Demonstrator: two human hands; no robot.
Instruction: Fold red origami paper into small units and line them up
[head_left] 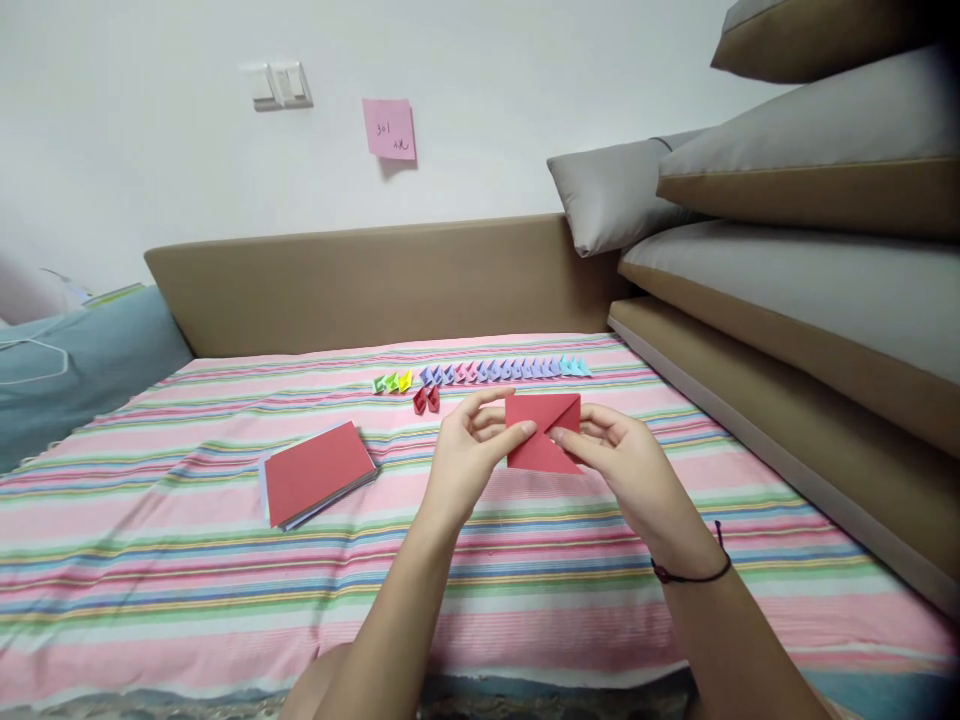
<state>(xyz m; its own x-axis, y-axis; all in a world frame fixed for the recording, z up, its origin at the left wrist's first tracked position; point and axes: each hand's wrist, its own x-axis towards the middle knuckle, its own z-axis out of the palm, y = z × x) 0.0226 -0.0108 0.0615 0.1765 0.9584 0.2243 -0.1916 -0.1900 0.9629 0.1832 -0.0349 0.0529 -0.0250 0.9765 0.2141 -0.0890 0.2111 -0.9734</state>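
Note:
A folded sheet of red origami paper [544, 455] is held up between both hands, with triangular flaps meeting near its middle. My left hand [476, 440] grips its left side, the thumb pressed flat on the front and fingers behind. On the right side, my right hand [619, 450] pinches the paper, its thumb near the centre by a flap edge. Behind the hands, two small red folded paper pieces [426, 400] sit on the striped cloth. To the left lies a stack of paper sheets [321, 472] with a red one on top.
A row of small purple, pink and blue folded pieces [506, 371] runs along the back, beside green and yellow ones [392, 382]. Grey and brown cushions [795, 290] are piled at the right. A brown padded board [375, 285] stands against the wall. The striped cloth [187, 560] is slightly wrinkled.

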